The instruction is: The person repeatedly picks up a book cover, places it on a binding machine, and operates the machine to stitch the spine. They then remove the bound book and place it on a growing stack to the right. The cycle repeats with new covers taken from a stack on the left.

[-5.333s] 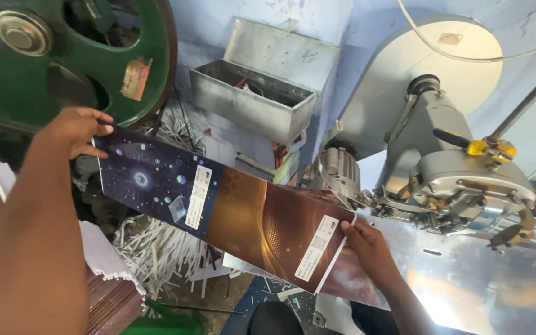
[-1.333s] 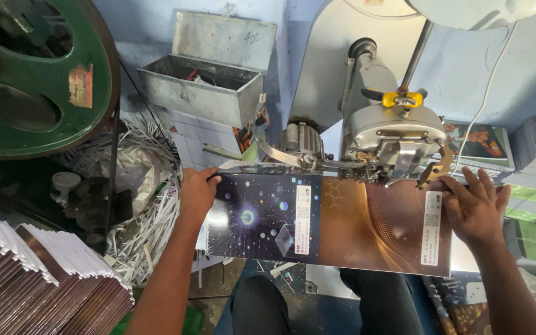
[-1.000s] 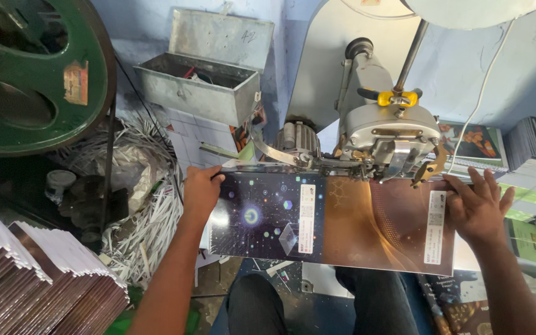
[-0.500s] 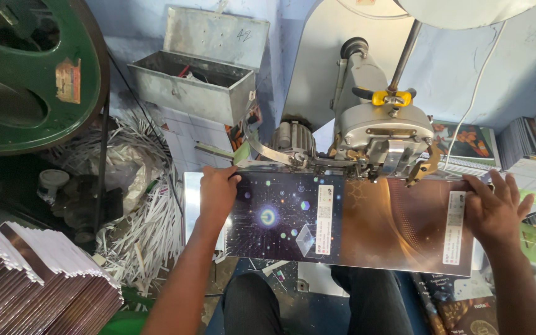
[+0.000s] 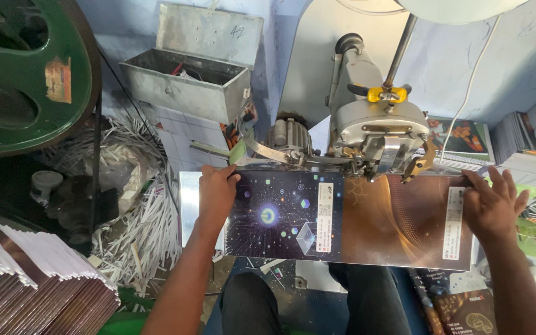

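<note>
An opened booklet cover, dark starry blue on its left half and bronze brown on its right, lies flat under the head of a grey stitching machine. My left hand grips the cover's left edge. At the right edge, my right hand presses down with fingers spread over a white label strip. The cover's top edge sits right under the machine's head.
A stack of similar booklets stands at lower left. An open grey metal box sits behind, beside a big green wheel. Paper trimmings pile up on the left. More printed books lie at right. My knees are below.
I swung the cover from the left over to the machine and laid it under the head. Over the last second it slid a little to the right with both hands.
</note>
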